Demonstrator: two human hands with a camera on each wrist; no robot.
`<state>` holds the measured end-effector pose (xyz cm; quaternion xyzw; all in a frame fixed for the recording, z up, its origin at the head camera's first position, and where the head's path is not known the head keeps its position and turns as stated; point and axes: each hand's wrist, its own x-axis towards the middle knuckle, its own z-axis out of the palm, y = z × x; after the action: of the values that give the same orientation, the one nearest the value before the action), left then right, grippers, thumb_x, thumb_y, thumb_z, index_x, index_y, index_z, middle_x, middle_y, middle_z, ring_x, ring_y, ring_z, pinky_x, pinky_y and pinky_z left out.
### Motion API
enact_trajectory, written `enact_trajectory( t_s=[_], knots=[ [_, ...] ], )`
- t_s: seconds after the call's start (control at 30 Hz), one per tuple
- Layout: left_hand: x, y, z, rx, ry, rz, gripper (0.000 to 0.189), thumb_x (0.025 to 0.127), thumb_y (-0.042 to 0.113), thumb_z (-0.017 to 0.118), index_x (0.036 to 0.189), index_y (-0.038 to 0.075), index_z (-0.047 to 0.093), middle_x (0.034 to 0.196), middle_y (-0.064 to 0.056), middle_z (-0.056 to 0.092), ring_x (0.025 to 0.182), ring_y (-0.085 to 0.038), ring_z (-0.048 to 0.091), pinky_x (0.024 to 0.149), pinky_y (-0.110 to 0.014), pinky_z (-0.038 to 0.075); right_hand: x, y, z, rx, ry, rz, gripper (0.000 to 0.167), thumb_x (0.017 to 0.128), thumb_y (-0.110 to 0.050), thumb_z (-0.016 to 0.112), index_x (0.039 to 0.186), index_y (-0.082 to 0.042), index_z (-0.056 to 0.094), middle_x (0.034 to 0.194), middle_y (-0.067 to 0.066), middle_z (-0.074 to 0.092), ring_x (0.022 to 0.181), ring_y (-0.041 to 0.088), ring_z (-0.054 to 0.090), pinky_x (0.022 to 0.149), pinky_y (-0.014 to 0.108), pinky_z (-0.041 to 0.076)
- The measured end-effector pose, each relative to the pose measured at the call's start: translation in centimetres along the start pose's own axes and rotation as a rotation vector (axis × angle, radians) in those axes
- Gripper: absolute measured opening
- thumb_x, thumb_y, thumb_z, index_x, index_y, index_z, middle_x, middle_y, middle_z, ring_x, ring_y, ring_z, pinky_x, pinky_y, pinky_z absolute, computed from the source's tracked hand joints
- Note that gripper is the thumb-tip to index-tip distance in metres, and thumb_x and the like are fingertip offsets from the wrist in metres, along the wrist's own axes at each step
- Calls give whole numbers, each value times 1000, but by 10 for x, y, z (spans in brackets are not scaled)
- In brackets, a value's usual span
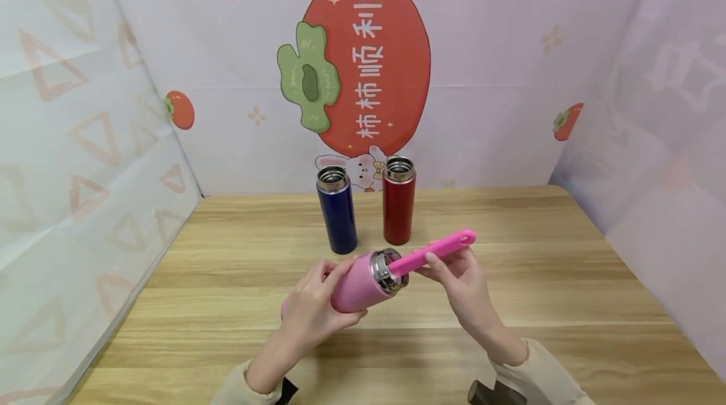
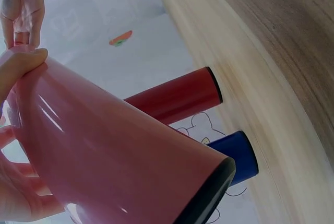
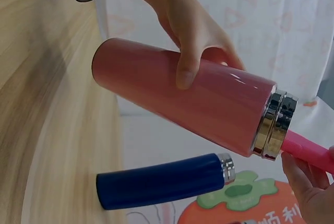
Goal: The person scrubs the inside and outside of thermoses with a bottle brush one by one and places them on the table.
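My left hand grips a pink thermos bottle round its body, thumb on one side and fingers on the other. The bottle is tilted, its metal mouth pointing right and up. My right hand pinches the pink handle of a bottle brush, which has a hole at its outer end. The brush's lower part goes into the bottle mouth, and its head is hidden inside. In the right wrist view, the right fingertips are close beside the bottle's metal neck.
Behind the hands, a blue thermos bottle and a red thermos bottle stand upright without lids on the wooden table. A printed cloth backdrop hangs behind the table's far edge, with more cloth at both sides.
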<state>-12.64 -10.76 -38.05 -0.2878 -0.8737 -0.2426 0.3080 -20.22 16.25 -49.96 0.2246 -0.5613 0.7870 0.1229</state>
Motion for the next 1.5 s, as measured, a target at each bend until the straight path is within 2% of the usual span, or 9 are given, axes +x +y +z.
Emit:
enact_trajectory(
  t_s=[0.2,0.4,0.6,0.73,0.93,1.0,1.2,1.37,1.5],
  knots=[
    [-2,-1,1,-3,-8,5,78,48,36,82,119,19,53,87,0,49,75,-12,51,63,-28,46,1,-11,5,-27,-21,2,37,87,5,47,122,3,37,110,28,49,95,42,54,74,47,47],
    [-4,-3,1,11,-13,5,79,48,36,82,119,20,53,86,1,48,73,-11,50,61,-27,45,6,-75,38,-5,-35,-30,29,87,3,49,114,7,41,102,24,52,92,33,58,73,41,49],
    [-6,-4,1,22,-14,2,78,47,37,82,118,20,53,86,1,48,73,-11,51,61,-27,45,12,-105,45,10,17,-45,31,86,-1,54,112,9,42,102,23,54,91,30,60,72,39,49],
    [-6,-4,2,18,-12,3,79,47,36,82,118,20,53,87,1,49,74,-12,52,61,-28,46,16,-107,36,22,32,-55,31,87,0,52,112,13,40,100,26,53,89,35,59,71,43,48],
    [-6,-3,2,19,-10,6,78,47,37,82,118,19,53,88,0,49,73,-12,52,60,-28,46,21,-99,15,178,19,-126,27,86,12,43,113,13,42,100,26,54,90,37,58,72,45,48],
    [-6,-3,2,22,-11,3,78,47,37,82,118,20,53,88,0,49,73,-12,52,60,-28,46,22,-119,28,179,80,-113,27,85,7,50,110,14,43,95,23,56,87,34,59,72,45,48],
    [-5,-3,1,32,-31,4,79,48,39,81,119,20,52,89,-1,49,73,-12,52,61,-28,46,24,-167,59,154,179,-118,18,84,6,52,101,12,49,86,12,63,77,20,63,68,38,50],
    [-5,-3,1,41,-31,5,79,49,39,81,119,21,52,88,0,48,74,-12,50,61,-28,44,26,-183,62,233,215,-144,20,84,17,42,98,9,54,83,14,64,73,22,64,65,37,51],
    [-5,-4,0,49,-22,10,77,49,38,81,118,21,53,87,0,47,72,-11,49,60,-28,42,28,-187,58,249,235,-157,19,84,16,44,98,11,54,84,16,64,72,23,64,64,38,51]
  ],
)
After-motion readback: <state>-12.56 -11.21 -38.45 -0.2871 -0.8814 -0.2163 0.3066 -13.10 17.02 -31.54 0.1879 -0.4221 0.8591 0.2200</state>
